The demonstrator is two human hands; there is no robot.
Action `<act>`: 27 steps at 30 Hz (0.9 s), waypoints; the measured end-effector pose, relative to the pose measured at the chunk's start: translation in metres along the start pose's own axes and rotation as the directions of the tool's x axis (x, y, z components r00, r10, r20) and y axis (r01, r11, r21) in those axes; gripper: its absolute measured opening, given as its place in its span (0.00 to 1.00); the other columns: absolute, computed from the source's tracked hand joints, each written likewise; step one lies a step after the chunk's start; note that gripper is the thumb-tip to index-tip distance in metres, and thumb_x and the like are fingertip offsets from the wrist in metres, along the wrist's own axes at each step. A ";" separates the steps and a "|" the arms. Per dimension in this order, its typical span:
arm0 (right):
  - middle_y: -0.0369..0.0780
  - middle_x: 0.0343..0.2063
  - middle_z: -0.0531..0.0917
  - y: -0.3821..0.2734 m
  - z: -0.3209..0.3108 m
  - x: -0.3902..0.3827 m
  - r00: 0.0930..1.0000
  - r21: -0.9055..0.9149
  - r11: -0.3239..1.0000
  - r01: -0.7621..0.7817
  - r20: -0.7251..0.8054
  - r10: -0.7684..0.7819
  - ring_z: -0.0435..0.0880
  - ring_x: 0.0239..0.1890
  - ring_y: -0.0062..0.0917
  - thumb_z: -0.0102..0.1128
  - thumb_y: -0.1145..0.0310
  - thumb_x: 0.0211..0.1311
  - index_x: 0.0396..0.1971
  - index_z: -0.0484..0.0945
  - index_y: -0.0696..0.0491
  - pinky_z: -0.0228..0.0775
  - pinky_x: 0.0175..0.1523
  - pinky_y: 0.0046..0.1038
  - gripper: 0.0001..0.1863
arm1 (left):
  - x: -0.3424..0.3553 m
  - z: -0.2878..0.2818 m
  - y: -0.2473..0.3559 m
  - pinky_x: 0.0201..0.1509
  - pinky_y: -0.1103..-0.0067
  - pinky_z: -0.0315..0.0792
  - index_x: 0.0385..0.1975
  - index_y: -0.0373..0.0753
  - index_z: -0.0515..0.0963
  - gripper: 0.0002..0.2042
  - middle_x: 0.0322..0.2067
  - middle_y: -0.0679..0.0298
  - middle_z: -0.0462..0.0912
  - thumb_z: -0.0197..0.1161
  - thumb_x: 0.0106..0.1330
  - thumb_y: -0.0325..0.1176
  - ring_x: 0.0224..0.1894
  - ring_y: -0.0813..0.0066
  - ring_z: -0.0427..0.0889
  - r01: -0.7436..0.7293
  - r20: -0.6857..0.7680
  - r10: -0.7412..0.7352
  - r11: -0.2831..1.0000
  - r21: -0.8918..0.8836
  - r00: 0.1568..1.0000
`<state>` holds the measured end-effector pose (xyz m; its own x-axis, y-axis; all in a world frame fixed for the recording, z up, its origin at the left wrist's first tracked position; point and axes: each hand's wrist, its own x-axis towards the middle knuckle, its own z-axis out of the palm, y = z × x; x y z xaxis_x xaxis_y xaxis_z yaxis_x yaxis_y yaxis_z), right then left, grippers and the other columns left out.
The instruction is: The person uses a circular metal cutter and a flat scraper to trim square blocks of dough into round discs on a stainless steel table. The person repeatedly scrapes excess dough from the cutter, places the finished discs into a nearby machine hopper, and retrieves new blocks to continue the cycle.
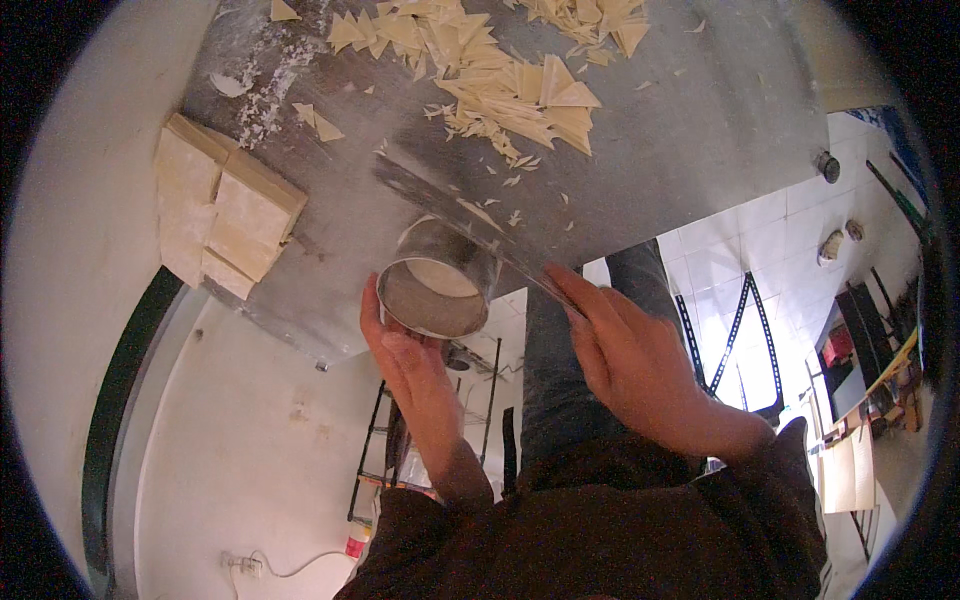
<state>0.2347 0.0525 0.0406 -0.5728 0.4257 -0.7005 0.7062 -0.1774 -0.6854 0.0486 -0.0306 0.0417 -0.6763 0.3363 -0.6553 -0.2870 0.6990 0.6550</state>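
My left hand (405, 365) is closed around a round metal cylinder (440, 318) at the near edge of the steel table (700, 150), with a pale, floury surface showing inside it. My right hand (645, 375) grips a long flat knife (525, 260), its blade angled up and left just beside the cylinder. Beyond the blade lie piles of pale dough triangles (530, 100), with small slivers scattered around them. To the left sit stacked blocks of pale dough sheets (245, 215), and loose white flour (265, 105) is spread at the upper left.
A pale wall (230, 420) is on the left, with a socket and cord low down. A dark knob-like object (827, 165) sits at the table's right edge. Wire shelving (370, 450) stands below the table, and racks with assorted items are at the far right above a tiled floor (750, 225).
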 end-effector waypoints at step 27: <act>0.45 0.40 0.84 -0.019 -0.034 0.028 0.987 -0.166 0.981 0.101 -0.110 -0.120 0.87 0.35 0.41 0.61 0.77 0.64 0.69 0.71 0.46 0.82 0.39 0.39 0.32 | -0.010 0.020 -0.011 0.79 0.55 0.52 0.77 0.37 0.45 0.42 0.74 0.48 0.53 0.62 0.73 0.49 0.78 0.51 0.54 -0.220 -0.143 0.220 0.975 0.012 0.965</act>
<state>0.2196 0.0983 0.0407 -0.6045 0.5388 -0.5867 0.7037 0.0160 -0.7103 0.0715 -0.0291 0.0334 -0.8129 0.3877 -0.4347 -0.1231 0.6151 0.7788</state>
